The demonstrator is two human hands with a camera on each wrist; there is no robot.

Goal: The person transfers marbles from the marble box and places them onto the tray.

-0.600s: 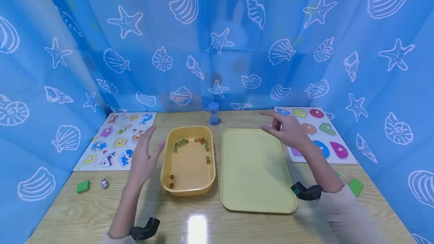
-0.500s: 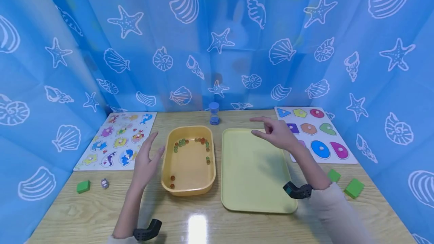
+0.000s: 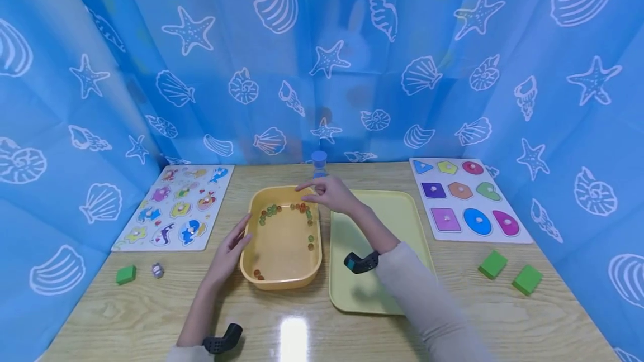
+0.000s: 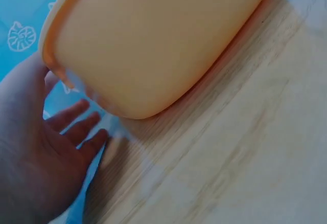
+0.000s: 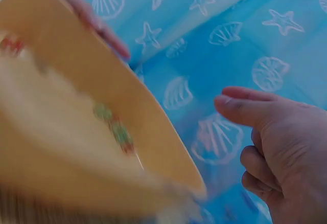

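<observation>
A deep orange plastic tub [image 3: 279, 247] stands on the table, with small green and orange-red beads [image 3: 271, 209] lying along its floor edges. A few red beads [image 3: 257, 274] sit in its near left corner. My left hand [image 3: 228, 253] is at the tub's left side, fingers loosely extended; the left wrist view shows the left hand [image 4: 46, 152] right at the rim. My right hand [image 3: 332, 194] hovers over the tub's far right corner. In the right wrist view, the right hand [image 5: 286, 152] has thumb and index finger stretched out, other fingers bent, and nothing between them.
A flat yellow tray [image 3: 349, 284] lies beneath the right forearm. Behind the right hand stands a blue sand timer [image 3: 319, 161]. Puzzle boards flank both sides: animals [image 3: 203, 184] and shapes [image 3: 445, 203]. Green blocks [image 3: 493, 264] and a small figurine [image 3: 157, 270] lie nearby.
My right hand has swung left from beside the shape board, across the tray to the tub. My left hand has come down to the tub's side. The near-corner beads have rolled together.
</observation>
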